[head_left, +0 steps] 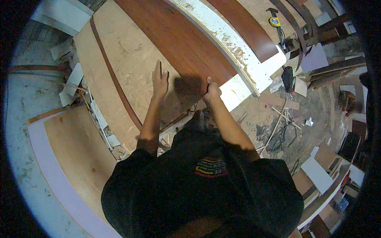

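Note:
A long reddish-brown wood-grain board (pixel 186 47) lies across the pale beige worktop sheet (pixel 119 51). My left hand (pixel 160 84) is over the beige sheet, just left of the board's edge, its fingers stretched out. At the board's near end, my right hand (pixel 213 90) grips the edge with the thumb on top; its other fingers are mostly hidden. Beside that hand, a white strip (pixel 232 93) shows at the board's end. A long white plank (pixel 226 37) with brown smears and a layered edge rests along the board's right side.
A hammer (pixel 273 11), a yellow tape measure (pixel 274 22) and a second brown board (pixel 248 29) are at the far right. A black power tool (pixel 287 78) sits by the worktop's right edge. Thin sticks (pixel 278 125) and scraps litter the floor. A curved-looking panel (pixel 75 146) leans at left.

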Demonstrator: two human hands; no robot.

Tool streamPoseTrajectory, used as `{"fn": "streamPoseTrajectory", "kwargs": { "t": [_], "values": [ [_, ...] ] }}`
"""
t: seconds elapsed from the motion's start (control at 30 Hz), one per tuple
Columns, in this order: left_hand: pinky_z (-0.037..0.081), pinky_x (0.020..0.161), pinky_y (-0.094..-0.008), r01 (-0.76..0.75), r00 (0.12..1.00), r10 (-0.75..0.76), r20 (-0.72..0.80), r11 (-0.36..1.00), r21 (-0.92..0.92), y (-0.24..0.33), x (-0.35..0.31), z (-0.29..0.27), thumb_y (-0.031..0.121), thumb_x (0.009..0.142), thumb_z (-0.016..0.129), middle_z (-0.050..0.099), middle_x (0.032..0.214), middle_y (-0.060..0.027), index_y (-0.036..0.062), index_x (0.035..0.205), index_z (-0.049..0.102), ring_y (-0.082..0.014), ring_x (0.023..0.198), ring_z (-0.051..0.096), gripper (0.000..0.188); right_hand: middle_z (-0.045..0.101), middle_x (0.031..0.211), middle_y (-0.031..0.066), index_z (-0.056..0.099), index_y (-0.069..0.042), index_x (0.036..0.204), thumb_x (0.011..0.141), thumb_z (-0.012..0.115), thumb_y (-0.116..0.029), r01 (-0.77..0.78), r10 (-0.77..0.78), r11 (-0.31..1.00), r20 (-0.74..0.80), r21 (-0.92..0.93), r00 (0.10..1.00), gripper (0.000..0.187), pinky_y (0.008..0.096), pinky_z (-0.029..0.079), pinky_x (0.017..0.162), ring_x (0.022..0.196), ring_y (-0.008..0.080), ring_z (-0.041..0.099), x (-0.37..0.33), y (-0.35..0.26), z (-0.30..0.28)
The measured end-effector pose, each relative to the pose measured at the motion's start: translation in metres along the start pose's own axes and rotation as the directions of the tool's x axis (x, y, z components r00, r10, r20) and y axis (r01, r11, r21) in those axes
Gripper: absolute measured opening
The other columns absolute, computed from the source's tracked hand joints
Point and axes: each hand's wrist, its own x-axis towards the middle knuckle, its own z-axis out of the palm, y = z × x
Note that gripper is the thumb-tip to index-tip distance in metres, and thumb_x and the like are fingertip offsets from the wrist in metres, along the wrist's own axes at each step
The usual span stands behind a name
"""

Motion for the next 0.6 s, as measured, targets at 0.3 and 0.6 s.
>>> {"fn": "streamPoseTrajectory", "kwargs": {
  "t": [0.3,0.6],
  "values": [
    [0.022,0.123,-0.0467,0.005,0.998,0.018,-0.053,0.912,0.411,-0.044,0.068,-0.008,0.039,0.104,0.050,0.030,0.160,-0.0299,-0.0083,0.153,0.032,-0.0400,0.151,0.028,0.070,0.063,0.124,0.0188,0.053,0.001,0.126,0.096,0.063,-0.004,0.088,-0.088,0.996,0.023,0.036,0.996,0.032,0.0719,0.055,0.089,0.105,0.0407,0.068,0.045,0.023,0.011],
    [0.015,0.123,-0.0577,0.111,0.985,0.034,-0.168,0.618,0.778,-0.069,0.010,-0.030,0.047,0.102,0.048,0.028,0.166,-0.0118,0.0085,0.159,0.030,-0.0302,0.155,0.023,0.072,0.062,0.126,0.0217,0.051,0.004,0.131,0.096,0.059,0.000,0.075,-0.084,0.994,0.133,0.074,0.988,0.036,0.0648,0.058,0.088,0.108,0.0411,0.066,0.033,0.040,0.100]
  ]
}}
